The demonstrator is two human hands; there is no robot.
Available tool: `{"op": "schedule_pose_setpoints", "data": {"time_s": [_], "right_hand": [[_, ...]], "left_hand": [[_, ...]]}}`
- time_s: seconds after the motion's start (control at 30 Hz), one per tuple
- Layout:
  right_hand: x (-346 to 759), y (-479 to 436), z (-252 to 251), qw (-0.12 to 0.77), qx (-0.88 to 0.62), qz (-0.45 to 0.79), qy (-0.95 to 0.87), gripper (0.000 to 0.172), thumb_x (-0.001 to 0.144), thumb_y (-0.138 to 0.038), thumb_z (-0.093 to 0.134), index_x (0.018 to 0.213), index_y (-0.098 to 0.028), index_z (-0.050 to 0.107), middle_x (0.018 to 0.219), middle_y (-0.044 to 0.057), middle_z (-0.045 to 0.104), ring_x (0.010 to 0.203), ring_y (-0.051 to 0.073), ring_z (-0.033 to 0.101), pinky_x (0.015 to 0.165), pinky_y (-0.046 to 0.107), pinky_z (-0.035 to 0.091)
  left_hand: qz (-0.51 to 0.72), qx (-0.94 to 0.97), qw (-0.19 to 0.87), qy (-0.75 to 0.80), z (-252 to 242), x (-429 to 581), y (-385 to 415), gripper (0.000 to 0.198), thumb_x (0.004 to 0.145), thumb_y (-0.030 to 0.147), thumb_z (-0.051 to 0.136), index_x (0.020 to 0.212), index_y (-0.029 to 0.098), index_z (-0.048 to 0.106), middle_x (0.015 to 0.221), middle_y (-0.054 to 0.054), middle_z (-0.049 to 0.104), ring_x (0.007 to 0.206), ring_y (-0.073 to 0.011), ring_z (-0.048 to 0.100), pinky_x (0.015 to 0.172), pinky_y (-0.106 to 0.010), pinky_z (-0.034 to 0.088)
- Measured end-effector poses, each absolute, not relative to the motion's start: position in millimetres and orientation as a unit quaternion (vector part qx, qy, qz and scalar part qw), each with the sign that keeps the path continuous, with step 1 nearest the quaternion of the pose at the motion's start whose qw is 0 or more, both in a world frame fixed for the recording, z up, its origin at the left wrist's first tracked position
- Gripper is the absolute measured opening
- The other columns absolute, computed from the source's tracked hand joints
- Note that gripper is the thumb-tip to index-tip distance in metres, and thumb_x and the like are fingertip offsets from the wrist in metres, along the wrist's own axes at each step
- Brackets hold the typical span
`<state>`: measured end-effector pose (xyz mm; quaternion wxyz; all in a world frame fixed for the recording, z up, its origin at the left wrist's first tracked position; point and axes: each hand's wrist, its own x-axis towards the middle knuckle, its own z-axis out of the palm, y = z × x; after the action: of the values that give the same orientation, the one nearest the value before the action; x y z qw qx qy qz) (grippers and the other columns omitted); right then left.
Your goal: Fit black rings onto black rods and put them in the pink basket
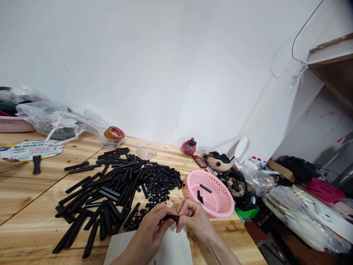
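Near the table's front edge, my left hand (154,229) is closed around a short black tube (172,218). My right hand (195,220) pinches at the tube's right end; whether a small part is also between those fingers is hidden. Under both hands lies a white board (174,247). Left of them spreads a loose pile of black tubes (110,187) in several lengths. Small black caps or plugs (162,180) are heaped just beyond my hands. Right of the heap, a pink plastic basket (228,212) holds a few black tubes (205,188).
A tape roll (114,133) and a clear plastic bowl (148,151) stand near the wall. At left lie a paper fan (30,151) and plastic bags (52,117). A round pink-and-grey container (189,146), a phone (199,161) and mixed clutter (239,184) are beyond the basket.
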<state>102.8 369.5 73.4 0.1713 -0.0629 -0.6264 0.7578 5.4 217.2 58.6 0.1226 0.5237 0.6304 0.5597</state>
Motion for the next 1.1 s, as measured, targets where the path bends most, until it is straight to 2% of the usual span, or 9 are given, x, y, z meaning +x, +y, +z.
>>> {"op": "schedule_pose_setpoints", "data": {"time_s": [0.13, 0.2, 0.27, 0.4, 0.47, 0.57, 0.73, 1.0, 1.1], "right_hand": [[99.5, 376.0, 64.0, 0.177, -0.085, 0.747, -0.635, 0.036, 0.062, -0.037, 0.087, 0.074, -0.016, 0.061, 0.056, 0.0, 0.067, 0.048, 0.013, 0.063, 0.051, 0.026, 0.054], [98.0, 377.9, 60.9, 0.18, -0.098, 0.738, -0.643, 0.038, 0.063, -0.041, 0.086, 0.078, -0.014, 0.064, 0.057, 0.001, 0.068, 0.049, 0.013, 0.063, 0.053, 0.026, 0.054], [97.5, 378.5, 58.2, 0.179, -0.118, 0.73, -0.648, 0.039, 0.064, -0.043, 0.086, 0.076, -0.012, 0.065, 0.056, 0.001, 0.068, 0.048, 0.012, 0.062, 0.052, 0.025, 0.053], [98.6, 375.7, 52.7, 0.183, -0.149, 0.744, -0.626, 0.037, 0.066, -0.043, 0.085, 0.073, -0.013, 0.064, 0.055, 0.001, 0.067, 0.045, 0.011, 0.06, 0.047, 0.02, 0.049], [98.8, 372.4, 50.0, 0.168, -0.146, 0.763, -0.607, 0.036, 0.069, -0.043, 0.083, 0.073, -0.013, 0.064, 0.056, 0.003, 0.068, 0.043, 0.01, 0.059, 0.045, 0.019, 0.047], [96.4, 366.2, 47.2, 0.138, -0.13, 0.786, -0.588, 0.034, 0.073, -0.042, 0.081, 0.074, -0.013, 0.064, 0.058, 0.003, 0.068, 0.043, 0.01, 0.057, 0.043, 0.019, 0.045], [89.6, 362.1, 45.2, 0.141, -0.113, 0.8, -0.572, 0.035, 0.074, -0.044, 0.08, 0.078, -0.013, 0.065, 0.063, 0.003, 0.068, 0.05, 0.011, 0.06, 0.047, 0.02, 0.047], [94.6, 365.6, 42.5, 0.14, -0.12, 0.794, -0.58, 0.036, 0.077, -0.046, 0.077, 0.079, -0.013, 0.064, 0.069, 0.002, 0.066, 0.053, 0.009, 0.058, 0.048, 0.019, 0.046], [96.9, 366.2, 46.2, 0.161, -0.119, 0.777, -0.597, 0.033, 0.078, -0.045, 0.076, 0.082, -0.014, 0.066, 0.078, 0.003, 0.068, 0.064, 0.011, 0.062, 0.054, 0.02, 0.049]], "left_hand": [[0.588, 0.483, 0.205, 0.615, 51.5, -4.9, 227.2, 0.019, 0.093, 0.033, 0.051, 0.097, 0.019, 0.065, 0.09, -0.004, 0.067, 0.087, -0.0196, 0.06, 0.078, -0.029, 0.044], [0.611, 0.442, 0.255, 0.605, 46.2, -11.3, 231.4, 0.024, 0.09, 0.041, 0.056, 0.098, 0.019, 0.059, 0.08, -0.001, 0.064, 0.072, -0.0161, 0.058, 0.066, -0.026, 0.045], [0.624, 0.407, 0.313, 0.589, 43.8, -18.2, 232.4, 0.033, 0.085, 0.05, 0.061, 0.094, 0.019, 0.052, 0.07, 0.003, 0.06, 0.055, -0.0118, 0.051, 0.05, -0.022, 0.04], [0.594, 0.389, 0.416, 0.568, 54.3, -29.5, 224.8, 0.039, 0.077, 0.051, 0.07, 0.088, 0.019, 0.049, 0.078, -0.003, 0.069, 0.054, -0.0111, 0.053, 0.045, -0.02, 0.039], [0.59, 0.383, 0.415, 0.577, 61.1, -32.8, 221.3, 0.038, 0.076, 0.048, 0.072, 0.089, 0.018, 0.054, 0.077, -0.002, 0.069, 0.053, -0.0097, 0.051, 0.045, -0.019, 0.037], [0.631, 0.352, 0.384, 0.575, 61.4, -36.1, 222.5, 0.037, 0.076, 0.05, 0.072, 0.084, 0.016, 0.059, 0.063, 0.004, 0.058, 0.048, -0.0065, 0.041, 0.044, -0.018, 0.028], [0.673, 0.3, 0.379, 0.56, 42.9, -40.8, 233.1, 0.047, 0.073, 0.059, 0.071, 0.071, 0.016, 0.053, 0.059, 0.006, 0.045, 0.048, -0.0058, 0.033, 0.044, -0.018, 0.02], [0.658, 0.313, 0.368, 0.578, 34.4, -36.0, 237.5, 0.049, 0.077, 0.063, 0.064, 0.074, 0.016, 0.053, 0.059, 0.006, 0.046, 0.048, -0.0069, 0.038, 0.045, -0.019, 0.026], [0.637, 0.338, 0.365, 0.588, 38.8, -32.8, 235.6, 0.045, 0.08, 0.061, 0.062, 0.08, 0.016, 0.054, 0.062, 0.005, 0.052, 0.051, -0.0081, 0.043, 0.048, -0.019, 0.031]]}}
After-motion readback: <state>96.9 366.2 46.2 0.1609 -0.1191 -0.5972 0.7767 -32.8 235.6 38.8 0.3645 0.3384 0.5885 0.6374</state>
